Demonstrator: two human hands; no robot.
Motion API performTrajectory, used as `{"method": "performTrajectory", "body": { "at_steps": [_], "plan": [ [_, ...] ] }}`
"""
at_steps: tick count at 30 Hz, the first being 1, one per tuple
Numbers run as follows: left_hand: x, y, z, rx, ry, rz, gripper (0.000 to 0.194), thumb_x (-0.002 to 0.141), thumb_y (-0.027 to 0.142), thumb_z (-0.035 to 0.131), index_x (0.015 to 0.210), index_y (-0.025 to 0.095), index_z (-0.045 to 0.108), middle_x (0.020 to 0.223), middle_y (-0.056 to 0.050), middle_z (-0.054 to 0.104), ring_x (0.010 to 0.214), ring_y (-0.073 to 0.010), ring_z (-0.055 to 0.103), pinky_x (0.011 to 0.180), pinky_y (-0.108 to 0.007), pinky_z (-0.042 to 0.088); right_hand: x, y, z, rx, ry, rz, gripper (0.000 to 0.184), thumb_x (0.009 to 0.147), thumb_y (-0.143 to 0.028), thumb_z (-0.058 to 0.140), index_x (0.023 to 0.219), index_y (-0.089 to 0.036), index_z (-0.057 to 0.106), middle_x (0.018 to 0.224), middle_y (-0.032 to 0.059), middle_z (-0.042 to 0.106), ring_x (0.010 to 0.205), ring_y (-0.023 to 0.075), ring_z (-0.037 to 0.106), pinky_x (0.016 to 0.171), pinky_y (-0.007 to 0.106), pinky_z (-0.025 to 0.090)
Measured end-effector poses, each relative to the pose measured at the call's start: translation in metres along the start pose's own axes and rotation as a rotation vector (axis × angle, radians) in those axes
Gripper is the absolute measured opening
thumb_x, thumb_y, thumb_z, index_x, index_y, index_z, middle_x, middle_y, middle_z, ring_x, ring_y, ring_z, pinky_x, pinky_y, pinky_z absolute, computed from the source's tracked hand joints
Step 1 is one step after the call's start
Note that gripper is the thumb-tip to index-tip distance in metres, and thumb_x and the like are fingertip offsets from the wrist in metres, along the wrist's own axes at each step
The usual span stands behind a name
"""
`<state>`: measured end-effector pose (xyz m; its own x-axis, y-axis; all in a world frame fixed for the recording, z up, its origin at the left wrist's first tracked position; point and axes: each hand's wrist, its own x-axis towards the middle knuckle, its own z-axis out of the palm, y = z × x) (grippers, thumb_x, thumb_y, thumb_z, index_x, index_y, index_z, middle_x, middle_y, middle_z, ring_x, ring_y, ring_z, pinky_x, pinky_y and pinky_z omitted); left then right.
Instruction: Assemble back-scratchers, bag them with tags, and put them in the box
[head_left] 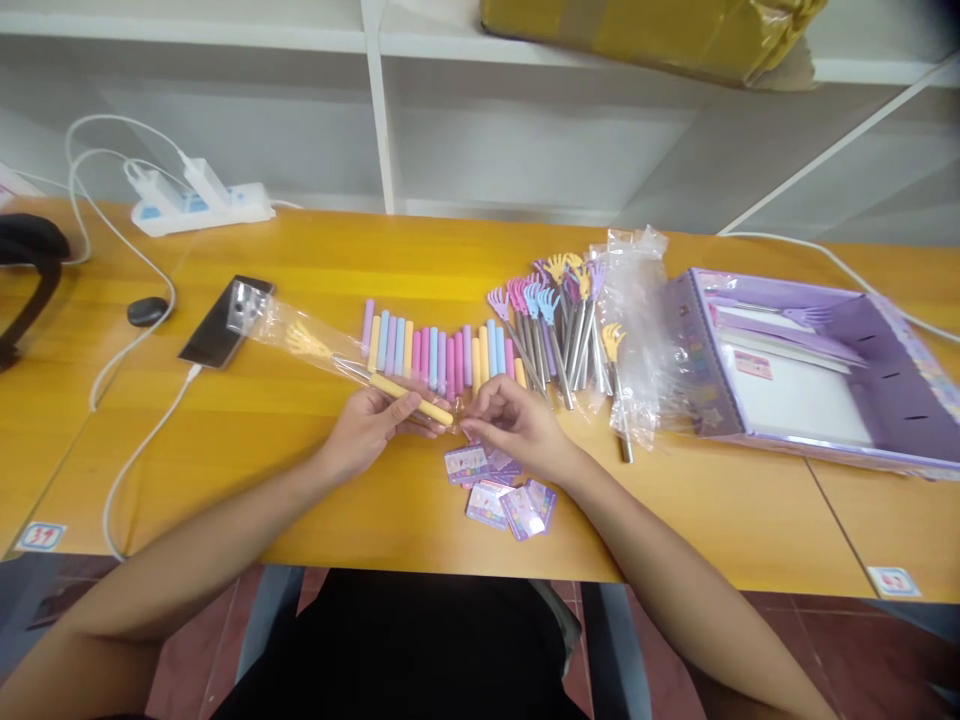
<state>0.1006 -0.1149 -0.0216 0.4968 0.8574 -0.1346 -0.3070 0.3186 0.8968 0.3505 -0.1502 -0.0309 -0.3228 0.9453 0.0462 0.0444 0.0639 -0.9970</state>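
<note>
My left hand (369, 425) is closed around a yellow back scratcher (409, 397), which lies inside a clear plastic bag (274, 328). Its claw end points to the upper left, toward the phone. At the handle end, my right hand (514, 420) pinches with thumb and fingers at what looks like the bag's edge. Just beyond both hands runs a row of coloured handle tubes (450, 365) in pink, purple, blue and yellow. Several small purple cards (525, 508) lie below my right hand. Farther right is a pile of back scratchers (559, 310) with metal rods and hand-shaped heads.
Clear bags (637, 330) are stacked beside the pile, with one yellow-headed scratcher (616, 370) over them. A purple display box (825, 440) stands at right. On the left are a phone (225, 325), a mouse (147, 311), a power strip (247, 205) and white cables.
</note>
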Motion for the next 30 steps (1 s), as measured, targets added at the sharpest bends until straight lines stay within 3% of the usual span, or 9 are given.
{"method": "performTrajectory", "body": {
  "at_steps": [6,11,17,20,24,27,30],
  "plan": [
    [-0.003,-0.007,0.001,0.015,-0.06,-0.049,0.041,0.095,0.049,0.084,0.105,0.009,0.081,0.11,-0.018,0.085,0.088,-0.0265,0.084,0.087,-0.04,0.072,-0.001,0.005,0.001,-0.091,0.0,-0.037,0.038,0.096,-0.048,0.082,0.098,-0.026,0.052,0.08,-0.0045,0.063,0.065,0.0122,0.061,0.06,0.029,0.052],
    [-0.003,-0.011,-0.001,0.02,-0.046,-0.062,0.044,0.093,0.053,0.085,0.106,0.011,0.082,0.101,-0.015,0.085,0.086,-0.0257,0.084,0.081,-0.036,0.071,-0.002,-0.001,0.003,-0.114,-0.047,-0.068,0.038,0.095,-0.044,0.084,0.098,-0.026,0.051,0.081,-0.0047,0.062,0.064,0.0119,0.061,0.057,0.028,0.048],
    [-0.003,-0.011,0.002,0.179,-0.126,-0.145,0.044,0.094,0.056,0.083,0.098,0.012,0.081,0.09,-0.011,0.083,0.081,-0.0223,0.081,0.081,-0.034,0.068,-0.001,-0.005,0.008,-0.182,0.013,-0.059,0.037,0.097,-0.044,0.081,0.094,-0.026,0.049,0.079,-0.0052,0.059,0.063,0.0106,0.054,0.056,0.027,0.044],
    [-0.004,-0.011,0.001,0.229,-0.113,-0.09,0.04,0.096,0.053,0.082,0.103,0.014,0.081,0.098,-0.008,0.083,0.085,-0.0207,0.08,0.083,-0.033,0.066,-0.002,-0.005,0.006,-0.206,-0.011,-0.053,0.035,0.099,-0.046,0.079,0.096,-0.025,0.05,0.081,-0.0036,0.061,0.064,0.0112,0.055,0.057,0.028,0.045],
    [-0.004,-0.011,-0.004,0.188,-0.03,-0.036,0.039,0.095,0.051,0.082,0.106,0.014,0.08,0.103,-0.009,0.083,0.087,-0.0206,0.079,0.087,-0.034,0.064,-0.004,-0.004,-0.003,-0.212,-0.021,-0.137,0.014,0.112,-0.037,0.059,0.119,-0.025,0.054,0.092,0.0003,0.065,0.072,0.0136,0.062,0.063,0.029,0.05],
    [-0.004,-0.009,-0.007,0.136,0.01,-0.07,0.038,0.095,0.05,0.083,0.102,0.014,0.078,0.091,-0.008,0.082,0.075,-0.0183,0.075,0.077,-0.032,0.062,-0.004,-0.003,-0.008,-0.336,-0.021,-0.283,0.031,0.112,-0.021,0.051,0.143,-0.028,0.051,0.109,0.0043,0.067,0.077,0.0143,0.064,0.066,0.031,0.054],
    [-0.003,-0.007,-0.008,0.141,0.015,-0.068,0.034,0.094,0.048,0.084,0.098,0.014,0.077,0.089,-0.006,0.08,0.068,-0.0151,0.07,0.068,-0.028,0.057,-0.003,0.001,-0.009,-0.491,-0.044,-0.447,0.044,0.107,-0.014,0.059,0.147,-0.033,0.056,0.13,0.0095,0.059,0.085,0.0156,0.065,0.071,0.034,0.06]
  ]
}}
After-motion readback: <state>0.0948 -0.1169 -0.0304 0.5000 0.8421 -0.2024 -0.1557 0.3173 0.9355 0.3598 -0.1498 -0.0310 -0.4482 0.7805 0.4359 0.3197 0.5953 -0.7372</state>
